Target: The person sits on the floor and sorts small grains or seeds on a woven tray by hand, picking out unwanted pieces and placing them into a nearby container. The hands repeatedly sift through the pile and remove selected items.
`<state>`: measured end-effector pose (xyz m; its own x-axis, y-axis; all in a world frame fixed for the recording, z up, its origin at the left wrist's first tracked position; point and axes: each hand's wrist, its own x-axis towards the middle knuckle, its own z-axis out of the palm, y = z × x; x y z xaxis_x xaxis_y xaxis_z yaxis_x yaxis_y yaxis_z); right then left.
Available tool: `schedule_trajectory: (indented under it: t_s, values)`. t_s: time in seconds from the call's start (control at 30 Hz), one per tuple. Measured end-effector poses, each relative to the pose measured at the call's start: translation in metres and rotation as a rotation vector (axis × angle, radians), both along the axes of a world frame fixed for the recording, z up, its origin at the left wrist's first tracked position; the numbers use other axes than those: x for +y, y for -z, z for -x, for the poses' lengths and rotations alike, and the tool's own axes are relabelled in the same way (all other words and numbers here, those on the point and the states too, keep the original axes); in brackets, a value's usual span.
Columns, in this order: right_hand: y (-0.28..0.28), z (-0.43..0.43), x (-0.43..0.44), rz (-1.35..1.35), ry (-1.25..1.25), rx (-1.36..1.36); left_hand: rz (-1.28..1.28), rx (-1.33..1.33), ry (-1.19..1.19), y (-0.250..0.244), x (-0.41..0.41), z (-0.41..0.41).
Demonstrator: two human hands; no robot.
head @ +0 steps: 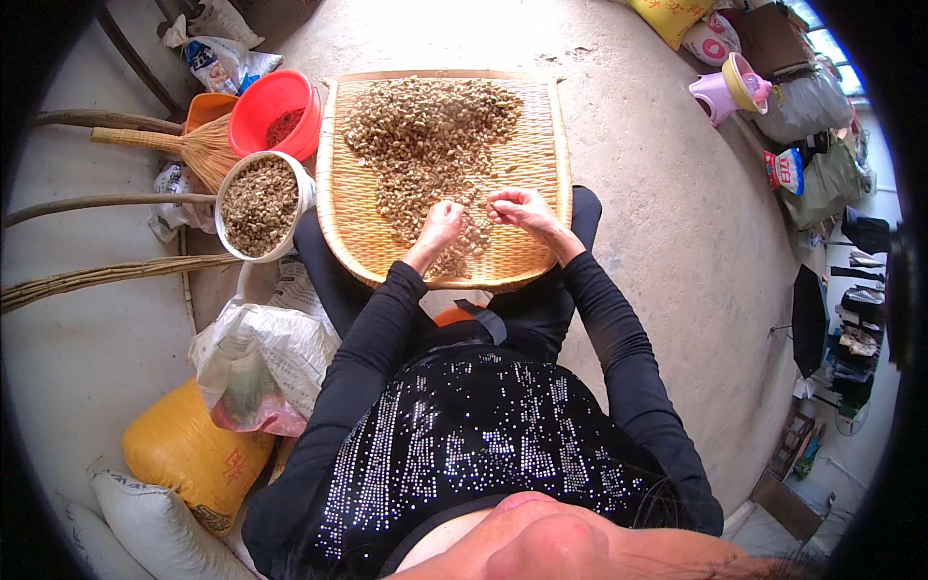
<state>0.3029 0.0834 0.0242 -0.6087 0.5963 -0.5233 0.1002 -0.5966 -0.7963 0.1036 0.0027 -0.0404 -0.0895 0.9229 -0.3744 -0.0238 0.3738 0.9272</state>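
A shallow woven wicker tray (536,138) rests across my thighs. Small brown nuts or dried pods (435,116) are heaped at its far side and trail down towards me. My left hand (444,223) is curled above the lower part of the trail, its fingertips drawn together. Close by on the right, my right hand (523,208) hovers over the tray with thumb and fingers bent inward. Anything small between the fingers of either hand is too tiny to make out.
Left of the tray stand a white bucket (303,190) full of similar brown pieces and a red bucket (246,109) with reddish-brown matter inside. A straw broom (206,148) leans nearby. Stuffed sacks (196,442) and a white plastic bag (290,348) lie at my left side.
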Motion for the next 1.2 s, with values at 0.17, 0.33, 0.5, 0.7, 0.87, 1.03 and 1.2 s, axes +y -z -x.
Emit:
schedule_trajectory:
  t_s: [0.17, 0.33, 0.5, 0.7, 0.87, 1.03, 1.2]
  values:
    - [-0.005, 0.003, -0.006, 0.02, 0.03, 0.033, 0.133, -0.542, -0.011, -0.027, -0.007, 0.009]
    - [-0.007, 0.003, -0.011, 0.075, 0.061, 0.09, 0.184, -0.759, -0.007, -0.044, -0.007, 0.017]
    - [-0.006, 0.005, -0.019, 0.072, 0.099, 0.098, 0.177, -0.723, -0.071, -0.046, -0.011, 0.015]
    - [-0.013, 0.018, -0.021, -0.083, 0.069, 0.011, 0.148, -0.586, -0.137, -0.039, -0.017, 0.012]
    - [-0.015, 0.026, -0.013, -0.194, 0.006, -0.026, 0.0, 0.05, 0.037, -0.023, -0.022, 0.015]
    - [0.001, 0.013, -0.006, -0.189, 0.049, -0.008, -0.064, 0.556, 0.148, -0.032, -0.018, 0.01]
    - [0.002, 0.008, -0.011, -0.136, 0.103, -0.036, -0.2, 0.843, 0.21, -0.032, 0.004, -0.016]
